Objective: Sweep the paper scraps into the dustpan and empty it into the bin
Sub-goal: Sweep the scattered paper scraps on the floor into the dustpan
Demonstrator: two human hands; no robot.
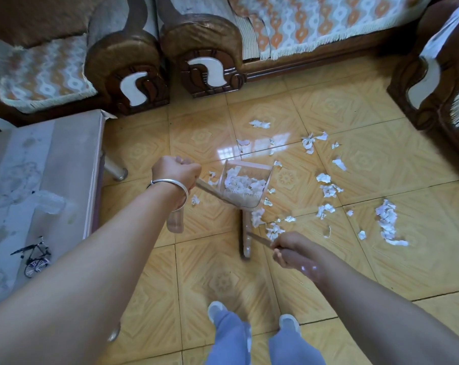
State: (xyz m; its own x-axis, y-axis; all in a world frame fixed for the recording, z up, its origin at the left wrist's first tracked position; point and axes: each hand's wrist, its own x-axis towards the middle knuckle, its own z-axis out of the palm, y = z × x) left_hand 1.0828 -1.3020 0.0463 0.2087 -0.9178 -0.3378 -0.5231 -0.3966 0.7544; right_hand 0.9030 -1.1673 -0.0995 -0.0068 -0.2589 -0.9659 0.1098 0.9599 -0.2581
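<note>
A clear pinkish dustpan on a long handle stands on the tiled floor, holding a heap of white paper scraps. My left hand, with a silver bangle on the wrist, is closed around the dustpan's handle. My right hand grips the handle of a broom, whose narrow head rests on the floor just below the dustpan. More white loose scraps lie scattered to the right of the dustpan and a few beyond it. No bin is in view.
A low table with a toy bicycle stands at left. Brown carved sofas line the far side, and an armchair is at right. My feet are on the tiles below.
</note>
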